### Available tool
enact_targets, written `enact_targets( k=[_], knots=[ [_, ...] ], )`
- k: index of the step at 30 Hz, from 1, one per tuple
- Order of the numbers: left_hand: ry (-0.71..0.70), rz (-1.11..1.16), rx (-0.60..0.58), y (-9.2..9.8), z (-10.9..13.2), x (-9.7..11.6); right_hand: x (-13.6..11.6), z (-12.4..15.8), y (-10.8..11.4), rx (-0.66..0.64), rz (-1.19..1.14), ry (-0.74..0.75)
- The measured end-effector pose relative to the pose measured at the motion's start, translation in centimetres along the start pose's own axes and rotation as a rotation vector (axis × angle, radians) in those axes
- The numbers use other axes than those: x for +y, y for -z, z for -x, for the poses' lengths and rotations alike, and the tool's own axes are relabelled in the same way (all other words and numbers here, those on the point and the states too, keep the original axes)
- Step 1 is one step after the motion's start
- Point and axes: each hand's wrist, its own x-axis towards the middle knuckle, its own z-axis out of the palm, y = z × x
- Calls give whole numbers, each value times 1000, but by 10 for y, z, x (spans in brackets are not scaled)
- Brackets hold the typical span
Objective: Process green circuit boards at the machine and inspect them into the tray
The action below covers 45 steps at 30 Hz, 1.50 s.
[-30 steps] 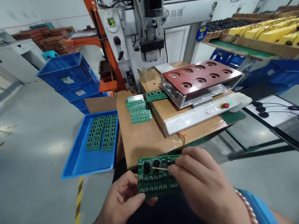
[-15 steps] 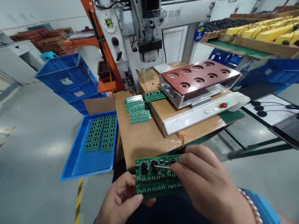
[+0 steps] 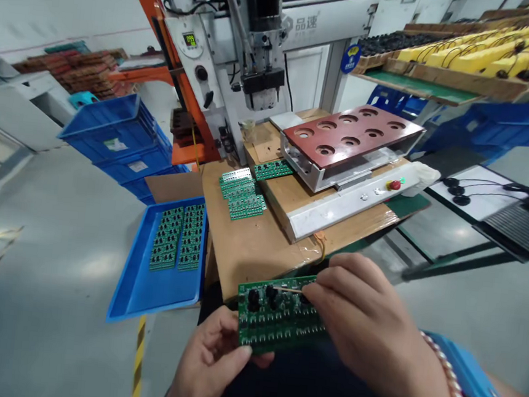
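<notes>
Work in hand: you are applying a **wooden stick** (image 3: 291,290) to the upper component row of the **green circuit board** (image 3: 277,314). The next move calls for a steady board and a controlled stick tip.

Your **right hand** (image 3: 359,327) is closed in a pinch on the stick, with the fingers curled over the board's right end. Its tip lies among the black components. Your **left hand** (image 3: 208,360) is partly closed and grips the board's lower left edge. The board is held in the air, tilted toward you, above your lap.

A **beaded bracelet** (image 3: 449,388) sits on your right wrist, beside a **blue sleeve** (image 3: 462,373). Ahead is a **cardboard-covered bench** (image 3: 250,253) carrying **stacked circuit boards** (image 3: 245,203). To its left, a **blue tray** (image 3: 122,285) holds **rows of boards** (image 3: 173,237).
</notes>
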Motion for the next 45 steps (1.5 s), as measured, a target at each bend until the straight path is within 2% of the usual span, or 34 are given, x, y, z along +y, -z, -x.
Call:
enact_targets(
  k=[4,12,21,26,34,45],
  knots=[
    [-1,7,39,-2,0,1,1,1,1,-13,16,-2],
    [-20,5,12,1,1,0,-1,4,1,2,-12,-11],
    [-35,20,120,-9,1,3,-6,5,-6,46,-62,-35],
    [-24,43,86,-5,0,0,-9,4,-4,43,-90,-45],
    [-21,50,13,-1,0,-1,2,1,5,-90,-87,-23],
    [20,78,-11,-8,3,6,26,-32,31,-335,-98,151]
  ],
)
